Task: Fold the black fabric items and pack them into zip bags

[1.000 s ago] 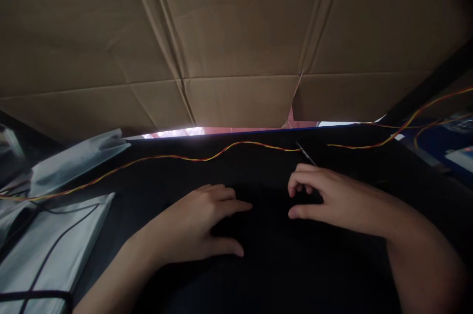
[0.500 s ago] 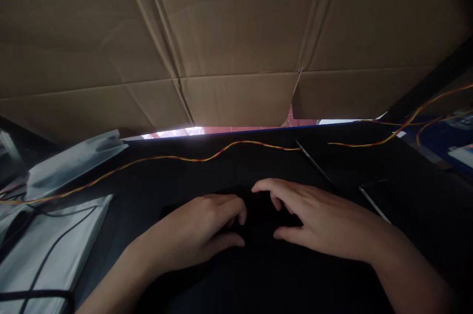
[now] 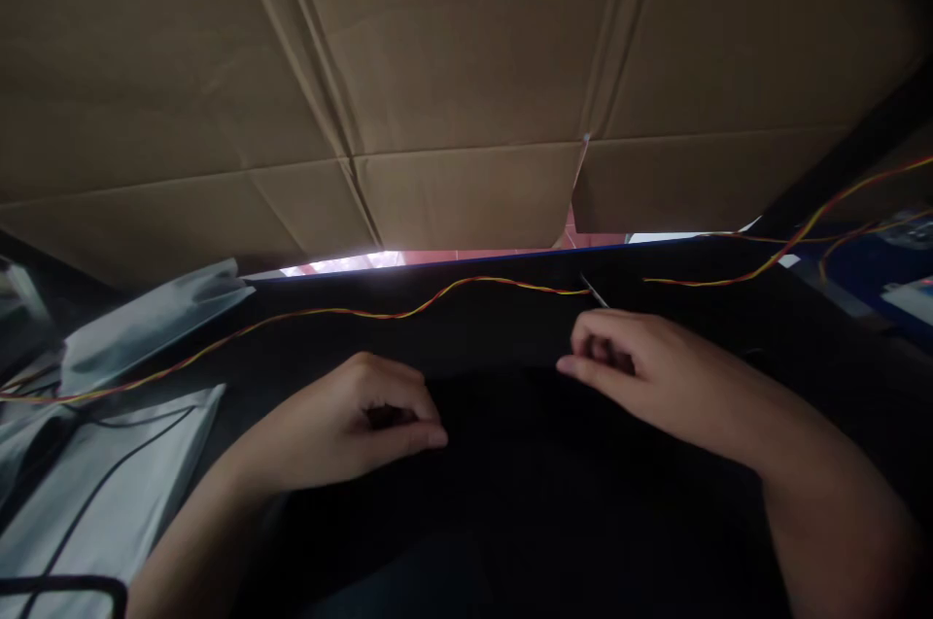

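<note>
A black cloth (image 3: 496,434) lies between my hands, so dark against the black tabletop (image 3: 481,332) that its outline hardly shows. On its left side my left hand (image 3: 371,425) is closed, thumb pressed to the curled fingers in a pinch on the cloth. My right hand (image 3: 619,357) pinches its far right edge, thumb against bent fingers. Just beyond the right hand lies a thin dark device with a metal edge (image 3: 594,291), mostly hidden by that hand.
Brown cardboard (image 3: 466,65) hangs across the back. A twisted red-yellow wire (image 3: 394,315) crosses the tabletop. At left are a clear plastic bag (image 3: 153,313), a pale flat packet (image 3: 109,483) and a black cable (image 3: 65,584). Items lie on a blue surface (image 3: 867,274) at right.
Both hands went from spread fingers to pinches. My right hand came inward, then moved back right and away; my left hand shifted left. The second device by the right forearm is covered again.
</note>
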`<state>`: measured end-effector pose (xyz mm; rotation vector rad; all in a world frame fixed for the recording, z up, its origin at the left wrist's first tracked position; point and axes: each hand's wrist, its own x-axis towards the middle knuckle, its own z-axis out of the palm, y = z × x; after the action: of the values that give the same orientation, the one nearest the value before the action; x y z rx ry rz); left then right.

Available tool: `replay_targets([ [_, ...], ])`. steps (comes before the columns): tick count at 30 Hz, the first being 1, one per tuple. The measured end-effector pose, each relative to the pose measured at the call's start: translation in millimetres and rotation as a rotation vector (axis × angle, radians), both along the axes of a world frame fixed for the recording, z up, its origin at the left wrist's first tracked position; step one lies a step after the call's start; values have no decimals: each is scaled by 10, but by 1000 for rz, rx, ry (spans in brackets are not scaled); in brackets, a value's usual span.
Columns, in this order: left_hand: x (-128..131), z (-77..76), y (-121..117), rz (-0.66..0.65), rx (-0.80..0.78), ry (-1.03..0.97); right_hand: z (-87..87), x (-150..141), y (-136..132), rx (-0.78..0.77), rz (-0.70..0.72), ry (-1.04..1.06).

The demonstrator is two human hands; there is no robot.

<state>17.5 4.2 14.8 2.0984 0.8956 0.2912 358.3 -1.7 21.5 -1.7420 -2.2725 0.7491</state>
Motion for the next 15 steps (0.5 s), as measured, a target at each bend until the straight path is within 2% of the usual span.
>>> replay_targets([
  [2,-19,-24,27,67,78,-11,-48,132,-3,15,-120,-140],
  [4,-45,-71,59,102,126,11,-105,233,-17,-90,-156,-222],
  [6,-65,-128,93,116,147,51,-139,273,-30,-182,-131,-260],
  [9,-70,-199,132,120,164,106,-114,238,-36,-151,-16,-298],
  [12,-57,-234,146,113,172,129,-73,221,-77,-126,12,-264],
  [15,-45,-240,144,107,167,134,-180,339,-225,-69,-127,-105],
])
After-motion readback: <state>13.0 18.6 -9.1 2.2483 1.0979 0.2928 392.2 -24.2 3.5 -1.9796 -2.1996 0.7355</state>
